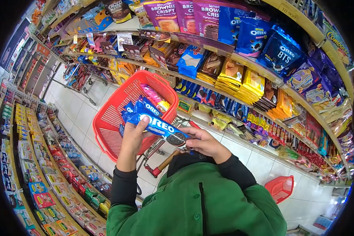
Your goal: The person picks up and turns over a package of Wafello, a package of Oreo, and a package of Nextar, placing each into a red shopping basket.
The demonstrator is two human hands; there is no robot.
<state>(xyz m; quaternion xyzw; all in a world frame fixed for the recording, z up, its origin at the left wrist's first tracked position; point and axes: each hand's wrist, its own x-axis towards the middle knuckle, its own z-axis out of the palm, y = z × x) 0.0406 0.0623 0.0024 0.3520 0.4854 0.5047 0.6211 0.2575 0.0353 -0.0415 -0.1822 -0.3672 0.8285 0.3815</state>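
Observation:
A long blue Oreo pack (pixel 159 127) is held between both hands, above the near edge of a red basket (pixel 113 111). My left hand (pixel 136 133) grips its left end, with the thumb on top. Around the right end, by the printed cookie, are the fingers of my right hand (pixel 202 141). Inside the basket, just beyond the held pack, lie more blue Oreo packs (pixel 147 106) and a pink and yellow pack (pixel 155 97). The basket rests on a metal cart, partly hidden beneath it.
Snack shelves (pixel 247 100) curve across the top and right. Lower shelves of small boxes (pixel 47 177) line the left side. A second red basket (pixel 280 188) sits on the tiled floor at the right. Another cart (pixel 80 78) with goods stands further up the aisle.

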